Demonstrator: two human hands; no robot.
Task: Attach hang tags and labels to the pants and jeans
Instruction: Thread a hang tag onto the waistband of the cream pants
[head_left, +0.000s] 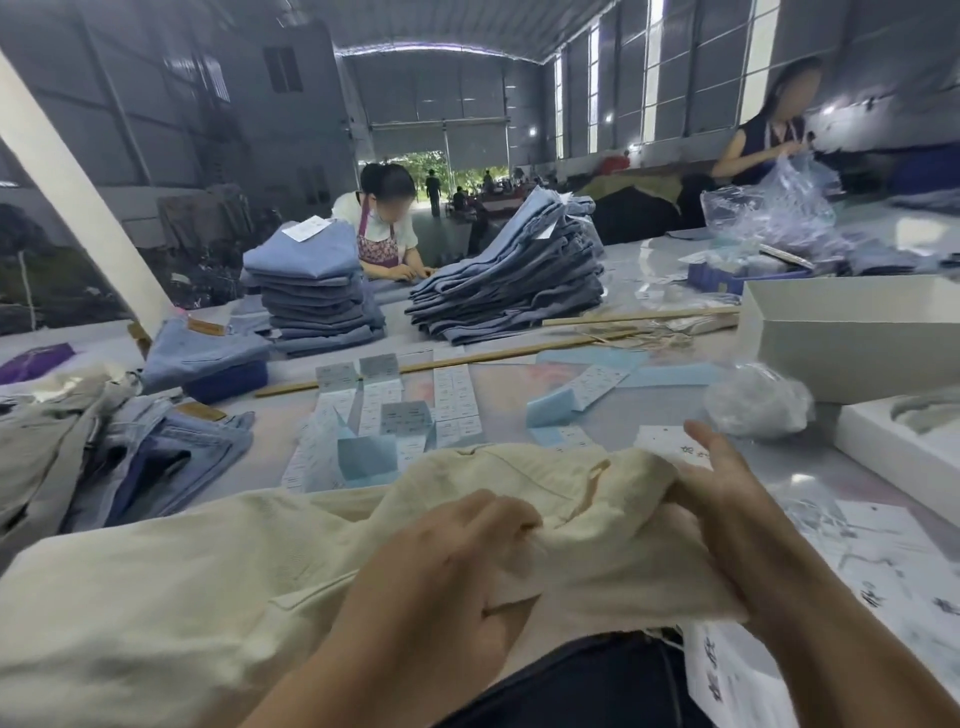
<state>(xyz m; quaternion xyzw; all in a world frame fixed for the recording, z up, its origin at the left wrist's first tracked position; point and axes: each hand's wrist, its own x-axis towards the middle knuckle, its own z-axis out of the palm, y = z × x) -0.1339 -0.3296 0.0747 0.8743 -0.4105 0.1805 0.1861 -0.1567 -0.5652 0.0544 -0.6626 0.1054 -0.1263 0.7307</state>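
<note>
Cream-coloured pants (208, 561) lie across the near edge of the table, their waistband bunched up between my hands. My left hand (447, 566) grips the fabric near the waistband with curled fingers. My right hand (722, 483) holds the right end of the waistband, thumb over the cloth, with a white hang tag (670, 441) just behind its fingers. Sheets of white and blue labels (395, 415) are spread on the table beyond the pants.
Two stacks of folded blue jeans (498, 280) stand mid-table, with loose jeans (171, 447) at the left. White boxes (852, 332) and a crumpled plastic bag (758, 400) sit at the right. Printed sheets (883, 561) lie at the near right. Two people work across the table.
</note>
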